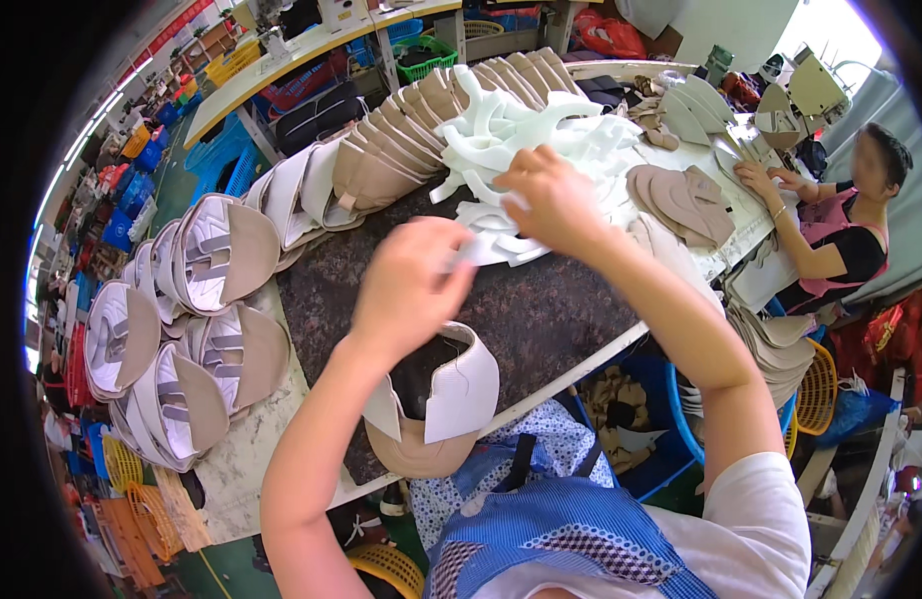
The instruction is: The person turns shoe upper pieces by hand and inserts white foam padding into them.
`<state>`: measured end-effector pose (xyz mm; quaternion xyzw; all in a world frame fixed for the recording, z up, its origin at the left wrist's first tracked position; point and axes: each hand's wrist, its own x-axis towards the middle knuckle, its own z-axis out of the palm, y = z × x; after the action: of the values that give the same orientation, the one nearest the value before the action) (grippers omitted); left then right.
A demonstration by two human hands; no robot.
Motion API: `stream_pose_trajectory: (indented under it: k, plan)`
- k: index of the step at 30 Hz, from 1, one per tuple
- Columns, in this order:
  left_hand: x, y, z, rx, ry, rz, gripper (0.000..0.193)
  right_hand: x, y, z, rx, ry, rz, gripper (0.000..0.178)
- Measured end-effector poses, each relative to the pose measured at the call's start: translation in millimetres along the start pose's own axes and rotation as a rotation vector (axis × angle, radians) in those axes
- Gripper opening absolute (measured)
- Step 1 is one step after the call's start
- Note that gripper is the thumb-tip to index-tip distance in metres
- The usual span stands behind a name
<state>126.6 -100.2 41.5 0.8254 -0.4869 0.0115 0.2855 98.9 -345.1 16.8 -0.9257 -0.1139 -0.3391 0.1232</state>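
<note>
My left hand (409,285) is curled and smeared by motion over the dark mat. Something pale shows at its fingertips, too blurred to name. My right hand (556,200) reaches over a heap of curved white foam pieces (571,130), its fingers bent and pinching a piece at the heap's near side. Below my left hand, at the near table edge, stands a beige and white shoe upper (461,394) with its opening upward and loose threads on it.
Shoe uppers (221,250) cluster at the left, and a long row of beige ones (411,120) curves behind the mat (551,309). Flat beige pieces (680,200) lie right of the foam. Blue bins (645,479) stand under the near edge. A co-worker (830,220) sits at the right.
</note>
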Motion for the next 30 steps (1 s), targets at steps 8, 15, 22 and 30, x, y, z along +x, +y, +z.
stream_pose_trajectory:
  k: [8, 15, 22, 30]
  plan:
    - [26.3, 4.3, 62.2, 0.464, -0.300, 0.169, 0.070, -22.0, 19.2, -1.4, 0.199, -0.131, 0.012, 0.014]
    - [30.9, -2.3, 66.8, 0.421, -0.311, 0.104, 0.062, -16.3, 27.2, -14.4, 0.530, -0.210, 0.303, 0.011]
    - [29.9, 12.3, 68.3, 0.571, -0.326, 0.087, 0.067, -9.4, 8.2, 27.7, 0.033, -0.118, 0.015, 0.019]
    - [27.7, -4.1, 77.7, 0.414, -0.375, 0.001, 0.064, -22.5, 32.3, -32.3, 1.294, -0.190, 0.488, 0.016]
